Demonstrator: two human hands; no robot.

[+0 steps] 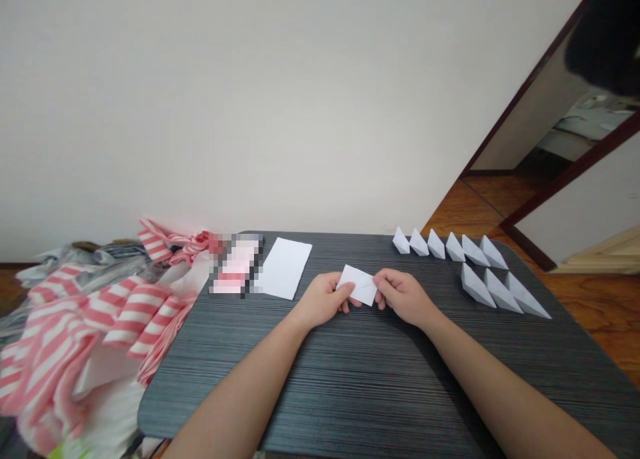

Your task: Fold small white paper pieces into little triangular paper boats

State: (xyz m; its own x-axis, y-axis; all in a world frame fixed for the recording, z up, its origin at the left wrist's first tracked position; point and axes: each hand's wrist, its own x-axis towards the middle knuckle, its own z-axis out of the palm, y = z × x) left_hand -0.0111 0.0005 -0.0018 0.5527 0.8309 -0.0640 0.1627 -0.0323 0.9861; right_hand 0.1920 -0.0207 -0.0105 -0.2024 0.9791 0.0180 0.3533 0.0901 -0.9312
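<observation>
My left hand (323, 300) and my right hand (403, 295) both pinch a small folded piece of white paper (361, 284), held just above the middle of the dark striped table (350, 379). The left fingers grip its left edge, the right fingers its right edge. A flat white sheet (285, 267) lies on the table to the left of my hands. Several folded white paper boats stand in two rows at the right: a far row (445, 244) and a nearer row (500, 290).
Red-and-white striped plastic bags (100, 326) are heaped off the table's left edge. A blurred pink item (235, 266) lies beside the flat sheet. A white wall stands behind, and a dark-framed doorway (550, 166) with wooden floor opens at the right.
</observation>
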